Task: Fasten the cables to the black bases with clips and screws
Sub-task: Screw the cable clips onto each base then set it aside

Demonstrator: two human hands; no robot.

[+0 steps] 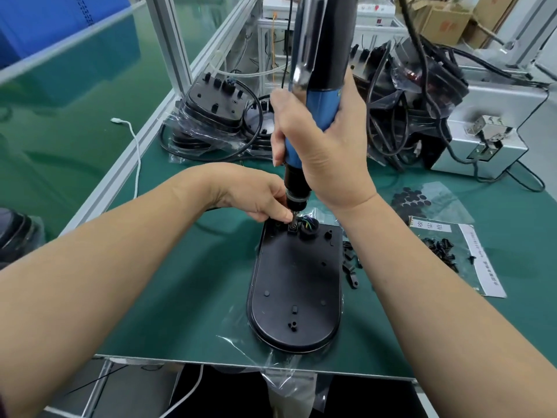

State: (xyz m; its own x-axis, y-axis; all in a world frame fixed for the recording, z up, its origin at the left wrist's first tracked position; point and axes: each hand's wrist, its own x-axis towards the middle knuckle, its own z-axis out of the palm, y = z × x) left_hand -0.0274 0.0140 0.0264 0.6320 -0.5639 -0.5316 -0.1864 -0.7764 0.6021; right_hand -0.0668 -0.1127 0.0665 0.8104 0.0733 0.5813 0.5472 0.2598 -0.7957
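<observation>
A black oval base (297, 285) lies on the green mat in front of me, on a clear plastic bag. At its far end a cable (307, 226) with coloured wires comes through a round black grommet. Beside it sits a small black clip (291, 230). My right hand (325, 140) grips a blue and black electric screwdriver (313, 86) held upright, its bit pressed down on the clip. My left hand (259, 197) pinches the bit tip and clip between thumb and fingers. The screw itself is hidden under the bit.
Loose black clips (351, 267) lie right of the base, with black screws (441, 251) on a printed paper bag and black round pads (411, 199) in a plastic bag. Bagged bases with cables (217, 116) stack at the back, beside a grey screw feeder box (488, 128).
</observation>
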